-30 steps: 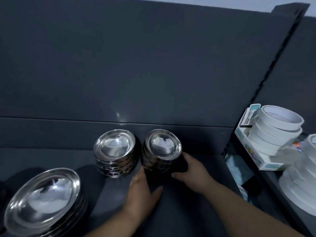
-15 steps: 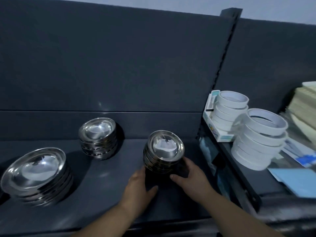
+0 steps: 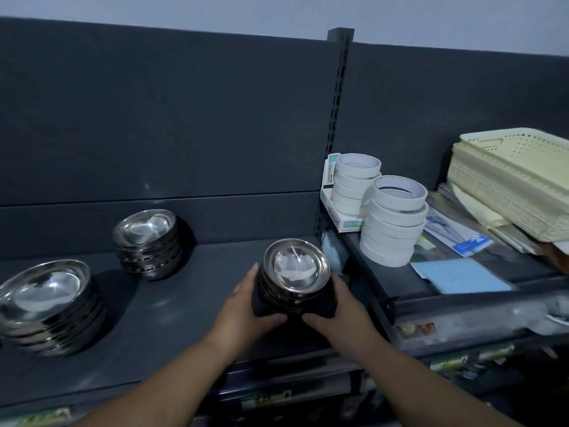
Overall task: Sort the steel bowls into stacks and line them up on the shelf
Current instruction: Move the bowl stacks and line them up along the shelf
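Note:
A stack of small steel bowls (image 3: 296, 269) sits at the right end of the dark shelf (image 3: 172, 309). My left hand (image 3: 246, 306) cups its left side and my right hand (image 3: 338, 309) cups its right side, thumbs nearly meeting in front. A second stack of small steel bowls (image 3: 147, 238) stands against the back panel, further left. A stack of larger steel bowls (image 3: 46, 303) rests near the shelf's left front.
A slotted upright post (image 3: 334, 134) separates this shelf from the neighbouring one, which holds two stacks of white tape rolls (image 3: 394, 220), a blue paper (image 3: 462, 275) and cream plastic baskets (image 3: 511, 180). Lower shelves with labelled goods lie below the front edge.
Both hands have pulled the right small-bowl stack forward and to the right, away from the other small stack. The view has swung right, revealing the baskets.

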`<state>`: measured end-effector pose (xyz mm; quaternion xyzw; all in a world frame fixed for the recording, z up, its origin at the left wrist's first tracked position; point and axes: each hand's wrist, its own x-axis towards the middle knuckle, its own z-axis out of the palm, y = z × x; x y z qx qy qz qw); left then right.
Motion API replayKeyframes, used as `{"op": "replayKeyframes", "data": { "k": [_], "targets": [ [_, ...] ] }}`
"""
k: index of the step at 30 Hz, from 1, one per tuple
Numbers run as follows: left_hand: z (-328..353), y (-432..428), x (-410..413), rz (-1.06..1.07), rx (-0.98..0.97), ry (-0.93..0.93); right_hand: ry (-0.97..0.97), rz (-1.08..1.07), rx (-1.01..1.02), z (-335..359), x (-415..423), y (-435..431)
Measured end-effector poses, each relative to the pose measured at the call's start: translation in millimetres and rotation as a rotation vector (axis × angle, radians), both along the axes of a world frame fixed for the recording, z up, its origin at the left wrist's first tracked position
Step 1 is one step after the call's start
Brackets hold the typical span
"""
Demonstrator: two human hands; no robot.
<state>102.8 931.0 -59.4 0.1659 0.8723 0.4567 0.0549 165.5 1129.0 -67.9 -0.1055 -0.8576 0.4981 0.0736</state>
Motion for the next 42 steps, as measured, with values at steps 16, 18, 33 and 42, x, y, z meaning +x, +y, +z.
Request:
{"op": "replayKeyframes", "data": {
  "k": [16,18,33,42],
  "targets": [
    [-2,7,-11,0.047,0.106,0.083,0.063,-0.063,-0.137,6,-12,-5],
    [-3,8,-10,0.039,0.11,0.092,0.084,-0.071,-0.121,9,-12,-5],
    [-12,6,-8,0.015,0.143,0.034,0.103,-0.031,-0.041,7,-5,-8],
    [-5,6,-10,-0.009,0.156,0.035,0.126,-0.033,-0.007,8,-4,-9]
  ]
}}
